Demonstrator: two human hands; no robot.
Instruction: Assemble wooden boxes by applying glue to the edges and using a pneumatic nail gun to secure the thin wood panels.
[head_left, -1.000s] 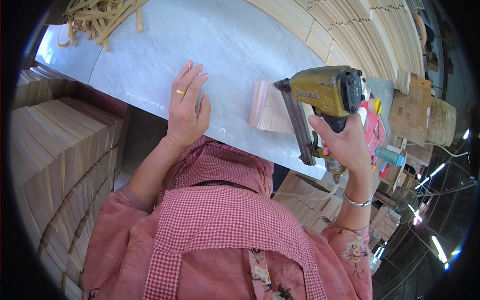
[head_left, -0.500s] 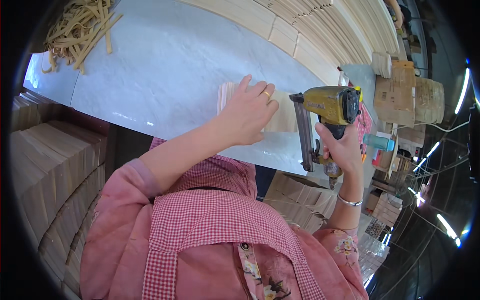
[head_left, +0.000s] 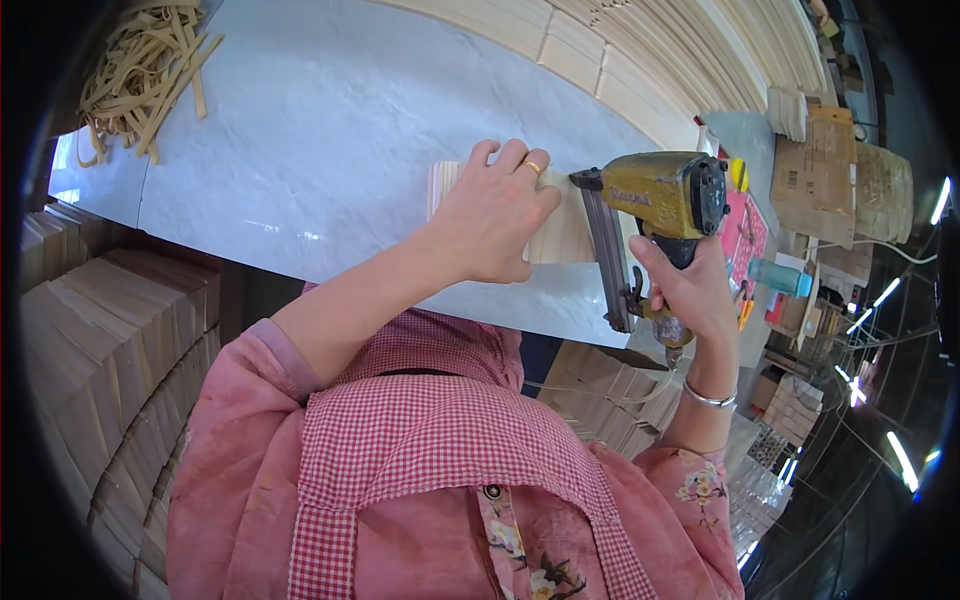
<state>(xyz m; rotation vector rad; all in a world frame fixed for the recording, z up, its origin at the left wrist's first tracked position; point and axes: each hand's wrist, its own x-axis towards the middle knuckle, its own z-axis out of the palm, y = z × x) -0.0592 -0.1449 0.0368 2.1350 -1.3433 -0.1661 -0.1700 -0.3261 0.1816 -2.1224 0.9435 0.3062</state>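
Observation:
My left hand (head_left: 488, 215) lies over a small block of pale wooden pieces (head_left: 563, 232) on the table, its fingers bent down around the far side. Ridged ends of the wood show left of the hand; the rest is partly hidden under it. In my right hand (head_left: 695, 290) is a yellow and black pneumatic staple gun (head_left: 648, 195), gripped by its handle. The gun's nose and long magazine stand at the right end of the wood. Whether the nose touches the wood I cannot tell.
The pale marbled table (head_left: 330, 120) carries a heap of tan strips (head_left: 140, 75) at far left and rows of long pale boards (head_left: 660, 65) at the back. Stacked wood (head_left: 120, 320) stands below on the left. A teal bottle (head_left: 778, 277) and cardboard boxes (head_left: 815, 175) are at right.
The staple gun has shifted slightly left relative to the wood, toward my left hand. My left hand's fingers look more bent. The whole view has also turned a little.

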